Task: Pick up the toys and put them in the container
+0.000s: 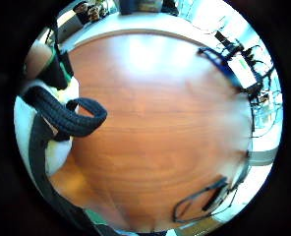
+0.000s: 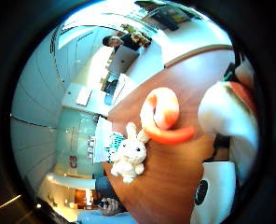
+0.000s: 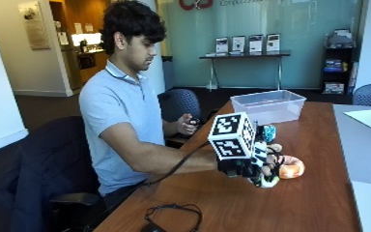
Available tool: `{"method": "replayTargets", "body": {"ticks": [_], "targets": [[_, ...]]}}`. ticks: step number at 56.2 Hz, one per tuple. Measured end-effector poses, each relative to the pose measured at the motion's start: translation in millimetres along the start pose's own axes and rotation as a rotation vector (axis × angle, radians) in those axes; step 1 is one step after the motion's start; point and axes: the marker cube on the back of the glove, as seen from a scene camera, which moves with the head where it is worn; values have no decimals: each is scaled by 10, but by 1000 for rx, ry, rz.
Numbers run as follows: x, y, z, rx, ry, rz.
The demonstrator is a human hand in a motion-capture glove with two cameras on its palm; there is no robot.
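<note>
A person sits at a long wooden table (image 3: 314,203) with a cluster of small soft toys lying on it. Nearest the gloved right hand (image 3: 240,164) is an orange curled plush toy (image 3: 291,167), shaped like a shrimp or a ring, resting on the wood just beside the hand. In the thumb-side palm view this orange toy sits between the hand and a white plush rabbit (image 2: 130,156), which lies on the table a little farther off. A blue-green toy (image 3: 269,131) shows just beyond the hand, on the side toward the container.

The clear plastic container (image 3: 269,105) stands farther along the table, well apart from the toys. It looks empty, though its floor is only partly visible through the walls. Judging by this, the task seems to be at or near its start: no toy appears to be in the container yet, and at least three remain on the table.

The right hand is low over the table by the toys. A white and green object (image 3: 266,181) sits under it, but whether the fingers are curled around it or spread cannot be told. The bare hand stays back near the person's body.
</note>
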Motion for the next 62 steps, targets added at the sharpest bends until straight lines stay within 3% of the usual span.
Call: {"method": "replayTargets", "body": {"ticks": [14,36,54,62], "targets": [[-1240,-84,-483,58,-47,-289],[-4227,261,-232,-163,-239,-752],[-5505,600,108,-310,-263,-829],[-5498,730,347,-620,-96,-800]]}}
